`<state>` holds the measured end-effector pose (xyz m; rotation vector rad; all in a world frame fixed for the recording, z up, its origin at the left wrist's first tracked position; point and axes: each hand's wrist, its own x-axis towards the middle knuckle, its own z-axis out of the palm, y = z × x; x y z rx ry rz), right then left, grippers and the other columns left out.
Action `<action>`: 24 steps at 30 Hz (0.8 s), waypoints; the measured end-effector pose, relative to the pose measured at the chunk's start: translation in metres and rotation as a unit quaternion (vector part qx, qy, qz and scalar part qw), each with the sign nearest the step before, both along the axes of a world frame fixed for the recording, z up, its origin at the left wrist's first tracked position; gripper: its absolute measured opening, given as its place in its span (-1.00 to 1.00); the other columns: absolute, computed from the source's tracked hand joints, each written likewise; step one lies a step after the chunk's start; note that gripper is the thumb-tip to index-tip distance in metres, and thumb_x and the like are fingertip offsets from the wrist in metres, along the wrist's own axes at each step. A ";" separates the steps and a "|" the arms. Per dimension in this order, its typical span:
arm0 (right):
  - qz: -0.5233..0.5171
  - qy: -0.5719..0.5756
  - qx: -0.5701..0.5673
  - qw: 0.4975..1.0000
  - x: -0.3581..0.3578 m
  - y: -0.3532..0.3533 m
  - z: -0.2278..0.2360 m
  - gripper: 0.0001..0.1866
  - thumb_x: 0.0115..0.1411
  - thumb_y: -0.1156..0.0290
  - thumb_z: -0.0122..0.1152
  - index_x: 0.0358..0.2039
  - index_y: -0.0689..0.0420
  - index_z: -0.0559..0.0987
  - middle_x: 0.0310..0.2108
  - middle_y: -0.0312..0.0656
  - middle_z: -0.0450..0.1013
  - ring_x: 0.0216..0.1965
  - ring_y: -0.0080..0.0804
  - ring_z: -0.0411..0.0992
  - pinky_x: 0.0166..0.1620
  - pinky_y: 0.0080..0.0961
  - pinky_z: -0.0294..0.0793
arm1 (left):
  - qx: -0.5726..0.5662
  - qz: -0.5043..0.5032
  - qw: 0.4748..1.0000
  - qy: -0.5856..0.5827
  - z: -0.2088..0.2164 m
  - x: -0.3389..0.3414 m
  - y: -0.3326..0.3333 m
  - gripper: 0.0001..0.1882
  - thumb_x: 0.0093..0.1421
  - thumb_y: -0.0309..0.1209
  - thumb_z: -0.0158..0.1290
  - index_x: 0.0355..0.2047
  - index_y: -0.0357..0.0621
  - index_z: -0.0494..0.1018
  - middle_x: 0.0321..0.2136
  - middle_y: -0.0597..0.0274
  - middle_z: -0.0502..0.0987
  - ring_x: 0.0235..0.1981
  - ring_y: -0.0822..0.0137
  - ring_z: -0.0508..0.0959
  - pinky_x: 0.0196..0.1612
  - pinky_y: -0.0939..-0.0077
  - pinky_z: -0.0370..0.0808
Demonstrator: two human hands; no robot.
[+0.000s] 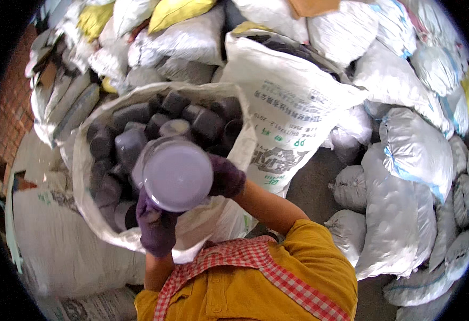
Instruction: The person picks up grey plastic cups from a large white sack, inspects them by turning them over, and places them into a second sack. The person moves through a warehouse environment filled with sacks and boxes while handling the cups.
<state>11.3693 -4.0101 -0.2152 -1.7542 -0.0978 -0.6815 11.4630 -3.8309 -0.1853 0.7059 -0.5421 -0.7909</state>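
Observation:
A round, lilac-grey translucent plastic jar [178, 175] is held up over a wide-open white woven sack, its flat circular end facing me. My left hand [157, 224], in a dark purple glove, grips the jar from its lower left with the fingers closed on it. On the jar's right side, my right hand [227, 176], gloved the same way, is wrapped around it, its fingertips partly hidden behind. The open sack [87, 214] is filled with several dark grey and purplish cylindrical jars [128, 143]. One paler jar [175, 128] lies just beyond the held one.
A tall printed white sack [298, 101] with dark contents stands right of the open one. Tied, stuffed white sacks [386, 208] are piled along the right and at the back [186, 43]. Large filled bags [68, 241] lie at the left, near a brick wall [15, 117].

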 end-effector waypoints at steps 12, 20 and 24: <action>-0.488 0.023 -0.372 0.789 -0.193 -0.349 0.114 -0.74 0.07 0.38 0.09 -0.21 0.16 0.45 -0.33 -0.14 0.46 -0.34 -0.36 0.44 -0.24 -0.51 0.39 | 0.196 0.432 0.865 -0.166 -0.012 -0.063 -0.077 -0.64 0.13 -0.39 -0.06 -0.07 -0.27 0.28 -0.17 0.17 0.38 -0.17 0.35 0.36 -0.10 0.50 0.29; -0.611 0.459 -0.208 0.611 -0.302 -0.595 0.029 -0.45 -0.02 0.11 0.11 -0.02 0.06 0.33 -0.08 0.04 0.34 -0.03 -0.03 0.30 0.02 -0.27 0.25 | 0.251 0.454 0.811 -0.272 -0.023 -0.084 -0.129 -0.58 0.18 -0.27 -0.11 -0.06 -0.35 0.25 -0.13 0.07 0.37 -0.12 0.29 0.36 -0.01 0.42 0.25; -0.504 0.439 -0.179 0.722 -0.253 -0.567 0.030 -0.38 -0.08 0.12 0.14 0.03 0.01 0.28 -0.09 0.04 0.35 -0.05 -0.03 0.32 0.01 -0.30 0.27 | 0.241 0.467 0.796 -0.301 -0.022 -0.093 -0.134 -0.59 0.17 -0.28 -0.10 -0.07 -0.35 0.26 -0.15 0.08 0.38 -0.13 0.28 0.36 -0.01 0.42 0.24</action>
